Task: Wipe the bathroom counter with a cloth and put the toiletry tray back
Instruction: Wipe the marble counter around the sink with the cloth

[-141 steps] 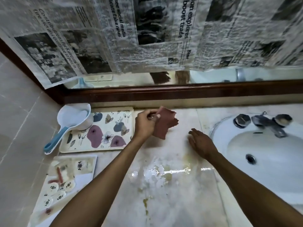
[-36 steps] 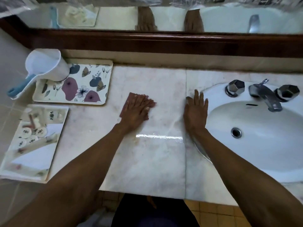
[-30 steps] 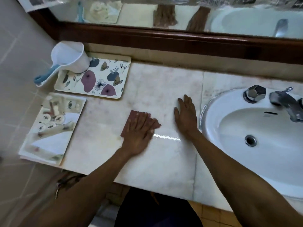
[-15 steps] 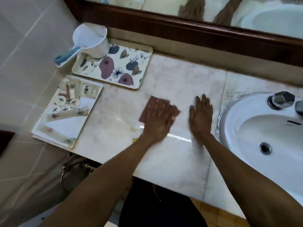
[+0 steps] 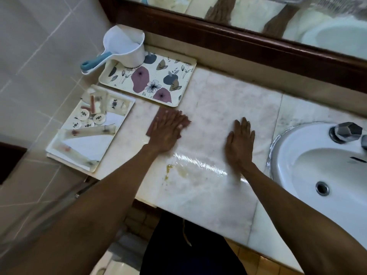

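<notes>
My left hand (image 5: 167, 132) lies flat on a reddish-brown cloth (image 5: 152, 128) and presses it onto the pale marble counter (image 5: 214, 100), just right of the toiletry tray. Most of the cloth is hidden under the palm. The toiletry tray (image 5: 89, 128) sits at the counter's left edge with small round soaps and sachets on it. A wet streak and a yellowish stain (image 5: 174, 169) show on the counter nearer me. My right hand (image 5: 241, 143) rests flat, fingers spread, on the counter left of the sink and holds nothing.
A floral tray (image 5: 153, 80) lies at the back left, with a white scoop with a blue handle (image 5: 125, 47) on its corner. The white sink (image 5: 321, 167) with a chrome tap knob (image 5: 345, 132) is at the right. A wood-framed mirror (image 5: 248, 44) runs along the back. A tiled wall stands at the left.
My left hand has slid the cloth leftward across the counter, up to the toiletry tray. My right hand has stayed flat beside the sink. The view has turned left.
</notes>
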A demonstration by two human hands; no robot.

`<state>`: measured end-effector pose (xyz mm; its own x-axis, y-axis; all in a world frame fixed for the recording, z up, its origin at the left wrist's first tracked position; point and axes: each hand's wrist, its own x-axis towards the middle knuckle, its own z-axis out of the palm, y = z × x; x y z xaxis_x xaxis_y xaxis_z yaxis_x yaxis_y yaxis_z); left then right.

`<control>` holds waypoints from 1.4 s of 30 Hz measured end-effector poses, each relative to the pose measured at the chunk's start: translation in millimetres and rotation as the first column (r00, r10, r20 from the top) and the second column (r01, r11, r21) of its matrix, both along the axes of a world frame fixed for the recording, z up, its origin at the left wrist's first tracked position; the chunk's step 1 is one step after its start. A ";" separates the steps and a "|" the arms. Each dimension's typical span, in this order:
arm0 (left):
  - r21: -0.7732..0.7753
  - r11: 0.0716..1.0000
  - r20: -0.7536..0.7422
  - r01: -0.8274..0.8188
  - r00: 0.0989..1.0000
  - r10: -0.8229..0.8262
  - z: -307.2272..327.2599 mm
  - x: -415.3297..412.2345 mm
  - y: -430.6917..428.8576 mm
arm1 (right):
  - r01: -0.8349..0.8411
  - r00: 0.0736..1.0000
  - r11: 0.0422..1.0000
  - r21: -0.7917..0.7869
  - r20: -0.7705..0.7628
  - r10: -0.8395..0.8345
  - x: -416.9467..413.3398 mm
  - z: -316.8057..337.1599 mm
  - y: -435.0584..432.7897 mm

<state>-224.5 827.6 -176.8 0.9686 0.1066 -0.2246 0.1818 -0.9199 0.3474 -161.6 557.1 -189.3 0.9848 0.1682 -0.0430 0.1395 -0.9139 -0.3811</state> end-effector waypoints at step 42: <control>0.188 0.972 0.190 -0.141 0.976 0.104 -14.0 -224.5 55.1 | -0.192 0.981 0.981 -0.040 0.012 0.193 -95.8 -5.3 139.1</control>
